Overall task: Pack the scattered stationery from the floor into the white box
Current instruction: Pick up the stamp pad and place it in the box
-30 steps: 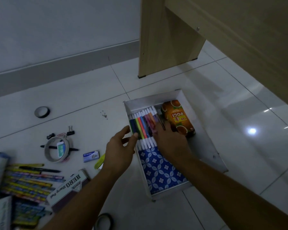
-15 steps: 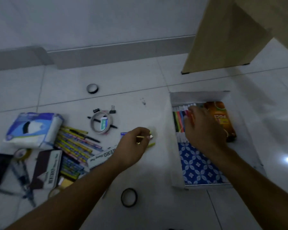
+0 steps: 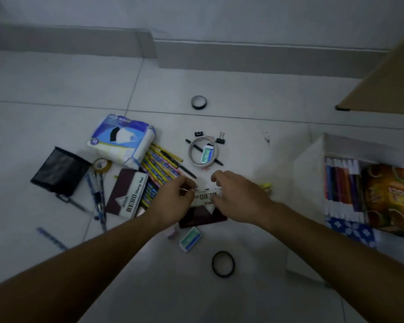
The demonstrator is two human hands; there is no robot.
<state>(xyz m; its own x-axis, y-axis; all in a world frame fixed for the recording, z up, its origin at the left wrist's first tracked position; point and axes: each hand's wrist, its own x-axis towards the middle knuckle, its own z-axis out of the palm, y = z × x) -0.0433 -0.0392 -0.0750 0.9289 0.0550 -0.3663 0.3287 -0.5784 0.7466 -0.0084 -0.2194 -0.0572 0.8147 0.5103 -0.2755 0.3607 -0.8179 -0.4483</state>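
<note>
Grey tiled floor point(image 3: 254, 287), stationery scattered. Both hands over a stamp pad point(image 3: 204, 209): left hand point(image 3: 173, 201) grip pinched on a small thin item, unclear what; right hand point(image 3: 238, 197) fingers curled on the pad's top edge, clamping unclear. White box point(image 3: 306, 183) well right, markers point(image 3: 343, 183) inside. Pencils point(image 3: 159, 169) just left of the grip.

Your hands, left point(image 3: 173, 201) and right point(image 3: 239, 197), reach the HERO stamp pad point(image 3: 205, 206) on the floor point(image 3: 254, 287), apparently gripping its edges.
</note>
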